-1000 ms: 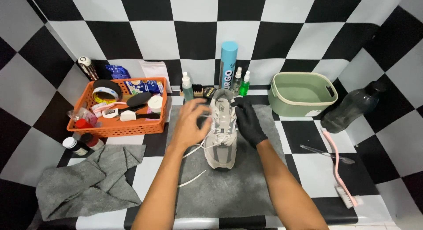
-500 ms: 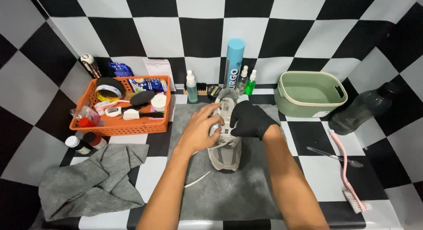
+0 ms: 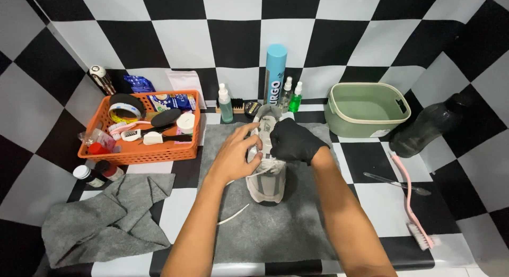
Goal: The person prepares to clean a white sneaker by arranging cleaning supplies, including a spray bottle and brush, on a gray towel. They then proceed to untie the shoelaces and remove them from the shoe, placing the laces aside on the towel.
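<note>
Left hand (image 3: 233, 155), bare, rests on the left side of a pale grey sneaker (image 3: 266, 165), fingers curled and pinching at the lace area near the tongue. Right hand (image 3: 291, 140), in a black glove, is closed over the sneaker's upper from the right, fingers bent against the laces. A loose white shoelace (image 3: 233, 214) trails off the shoe to the left.

The sneaker stands sole-down, toe toward the person, at the middle of a grey mat (image 3: 265, 224) on the checkered tabletop (image 3: 371, 192).

Further out: orange basket (image 3: 139, 152) of brushes at left, crumpled grey cloth (image 3: 106, 218) near left, tall blue spray can (image 3: 275, 72) behind, green tub (image 3: 366, 110) at right, pink brush (image 3: 411, 202) near right.
</note>
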